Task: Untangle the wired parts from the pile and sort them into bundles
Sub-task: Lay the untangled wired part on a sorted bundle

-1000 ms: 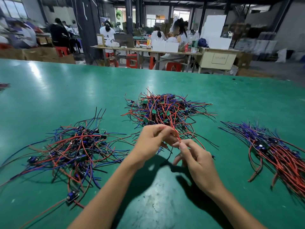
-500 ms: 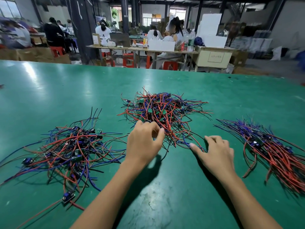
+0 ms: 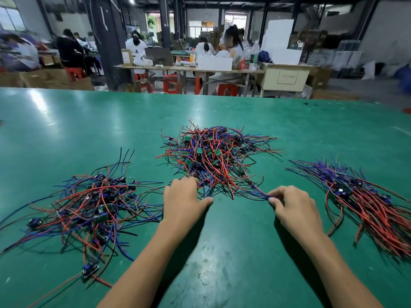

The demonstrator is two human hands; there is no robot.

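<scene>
A: Progress?
B: Roughly midway, I'd judge. Tangled pile (image 3: 219, 156) sits at 12 o'clock on the green table (image 3: 66, 130), still big. Combed bundle (image 3: 364, 203) at 3 o'clock, wires lying mostly parallel. Looser heap (image 3: 95, 205) at 9 o'clock, messy, can't tell if it counts as sorted.
A: Left hand?
B: Left hand (image 3: 183, 201) at the pile's 7 o'clock edge, palm down, thumb out on the table. Fingertips are buried in the wires, so can't tell if it grips anything.
A: Right?
B: Right hand (image 3: 293, 205) at the pile's 5 o'clock, fingers curled, pinching the ends of blue wires (image 3: 259, 192) that trail out of the pile.
A: Arms?
B: Both forearms bare, reaching up from 6 o'clock, spread apart.
</scene>
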